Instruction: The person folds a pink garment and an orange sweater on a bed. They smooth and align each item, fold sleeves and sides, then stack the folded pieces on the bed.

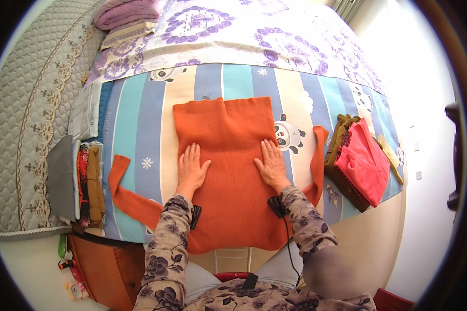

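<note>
An orange knitted garment (227,182) lies spread before me on a bed, its lower end hanging over the near edge. My left hand (192,165) rests flat on its left side, fingers pointing away from me. On the right side, my right hand (272,161) lies palm down in the same way, thumb turned inward. Neither hand grips the cloth. One orange strip (128,198) stretches out to the left of the garment, bent near its end. Another orange strip (318,167) reaches up on the right.
Folded clothes with a pink cardigan (364,163) on top sit at the right, beside a brush (391,159). More folded clothes (83,182) stand along the left by the padded headboard (19,128). A brown wooden cabinet (105,264) is at lower left. Striped bedding (148,116) covers the bed.
</note>
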